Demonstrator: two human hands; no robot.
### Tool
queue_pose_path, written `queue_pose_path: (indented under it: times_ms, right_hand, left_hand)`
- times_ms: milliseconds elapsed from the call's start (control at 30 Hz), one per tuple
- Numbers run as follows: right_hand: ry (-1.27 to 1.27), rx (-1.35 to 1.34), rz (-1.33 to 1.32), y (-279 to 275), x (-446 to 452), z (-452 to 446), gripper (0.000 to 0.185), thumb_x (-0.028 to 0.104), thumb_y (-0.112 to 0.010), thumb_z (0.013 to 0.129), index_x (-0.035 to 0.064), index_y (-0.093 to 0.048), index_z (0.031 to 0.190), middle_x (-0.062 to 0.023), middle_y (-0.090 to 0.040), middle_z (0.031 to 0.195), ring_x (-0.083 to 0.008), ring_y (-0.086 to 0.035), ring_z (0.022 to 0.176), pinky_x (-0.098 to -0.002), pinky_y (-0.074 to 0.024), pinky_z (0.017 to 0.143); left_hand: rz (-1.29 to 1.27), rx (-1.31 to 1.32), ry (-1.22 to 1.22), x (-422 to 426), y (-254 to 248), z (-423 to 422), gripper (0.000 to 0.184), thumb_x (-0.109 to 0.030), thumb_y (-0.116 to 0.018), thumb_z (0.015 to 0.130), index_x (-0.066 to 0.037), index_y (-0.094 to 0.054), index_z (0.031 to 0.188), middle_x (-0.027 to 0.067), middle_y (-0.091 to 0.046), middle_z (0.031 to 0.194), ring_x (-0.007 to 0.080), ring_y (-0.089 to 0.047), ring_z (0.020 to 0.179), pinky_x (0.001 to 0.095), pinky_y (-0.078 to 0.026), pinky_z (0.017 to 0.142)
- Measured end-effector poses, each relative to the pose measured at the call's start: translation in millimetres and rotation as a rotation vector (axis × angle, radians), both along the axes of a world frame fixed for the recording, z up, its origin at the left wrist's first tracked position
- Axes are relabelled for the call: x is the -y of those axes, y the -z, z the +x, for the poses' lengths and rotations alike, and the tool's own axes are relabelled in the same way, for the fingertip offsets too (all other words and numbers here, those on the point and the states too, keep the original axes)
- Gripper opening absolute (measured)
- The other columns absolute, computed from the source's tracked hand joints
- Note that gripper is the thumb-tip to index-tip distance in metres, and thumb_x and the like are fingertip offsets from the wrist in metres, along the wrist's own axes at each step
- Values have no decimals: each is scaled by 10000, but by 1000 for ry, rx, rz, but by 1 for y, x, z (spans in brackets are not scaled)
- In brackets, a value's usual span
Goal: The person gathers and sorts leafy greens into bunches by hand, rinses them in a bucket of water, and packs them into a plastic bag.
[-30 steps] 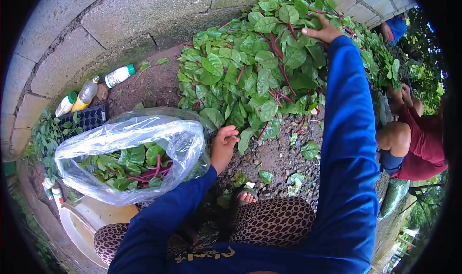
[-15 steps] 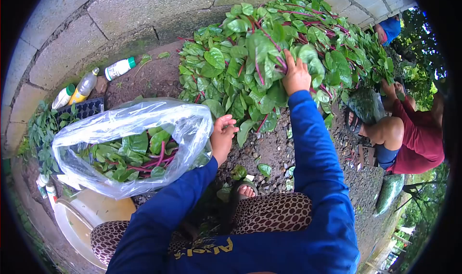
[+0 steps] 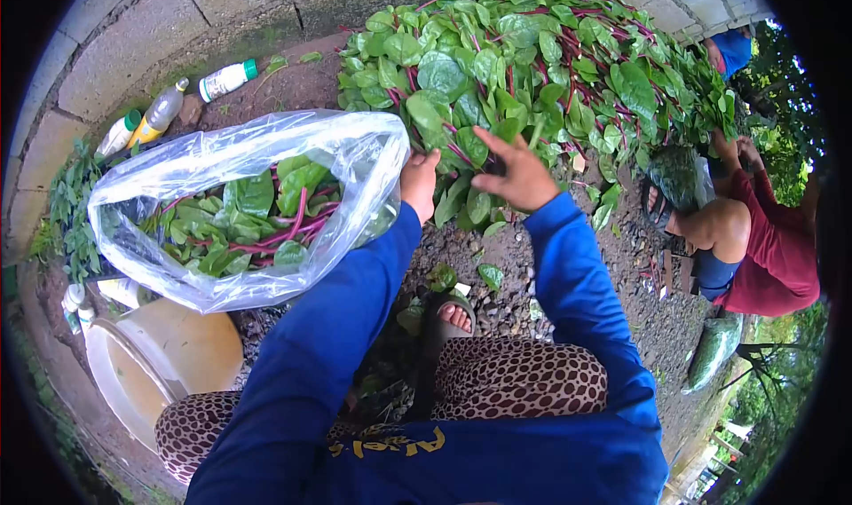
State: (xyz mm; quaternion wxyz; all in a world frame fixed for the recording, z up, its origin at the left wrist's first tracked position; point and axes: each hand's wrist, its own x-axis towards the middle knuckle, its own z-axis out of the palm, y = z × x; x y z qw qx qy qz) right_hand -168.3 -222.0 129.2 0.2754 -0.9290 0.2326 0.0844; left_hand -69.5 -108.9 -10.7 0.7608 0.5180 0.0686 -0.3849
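A large heap of leafy greens with purple-red stems, like Malabar spinach (image 3: 532,70), lies on the ground against the wall. My right hand (image 3: 519,175) is at its near edge, index finger stretched out and thumb apart, with leaves just beyond the fingertips. Between the right edge of the clear plastic bag (image 3: 355,230) and the heap is my left hand (image 3: 419,185). Its thumb points up beside some leafy stems (image 3: 448,137), while its other fingers are mostly hidden. Inside the wide-mouthed bag lie more greens (image 3: 253,199) with red stems.
Several bottles (image 3: 158,113) stand or lie by the block wall (image 3: 115,70). A pale bucket (image 3: 182,345) sits near my knee. To the right, another person in a maroon top (image 3: 772,248) sits near a filled bag (image 3: 713,354); a blue sleeve (image 3: 732,52) shows behind the heap.
My right hand has come down and left from the heap, and its fingers have spread from the leaves they held. My left hand has shifted up beside the bag's rim. The view has tilted slightly.
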Motion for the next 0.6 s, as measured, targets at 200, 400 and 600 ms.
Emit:
queue_pose_path:
  times_ms: [200, 400, 600]
  right_hand:
    - [393, 581, 96, -66, 23, -28, 245, 70, -622, 776, 84, -639, 1020, -77, -647, 926, -152, -619, 744, -280, -502, 686]
    - [71, 66, -471, -26, -39, -13, 360, 336, -720, 670, 71, -617, 891, -124, -644, 760, -260, -642, 691, -357, -515, 627]
    - [51, 226, -621, 43, -20, -3, 238, 260, -668, 714, 73, -535, 774, -128, -609, 729, -291, -617, 634, -383, -502, 581]
  left_hand:
    - [-72, 28, 94, -20, -56, -6, 259, -109, -592, 817, -163, -533, 1064, -54, -583, 883, 33, -497, 754, 183, -362, 611]
    - [-28, 67, 122, -23, -63, -9, 284, -32, -604, 773, -70, -532, 1045, 9, -591, 896, 100, -534, 797, 262, -405, 722]
    - [100, 79, 114, -28, -42, -15, 268, -118, -556, 820, -104, -544, 1088, -32, -558, 896, 82, -494, 797, 254, -372, 703]
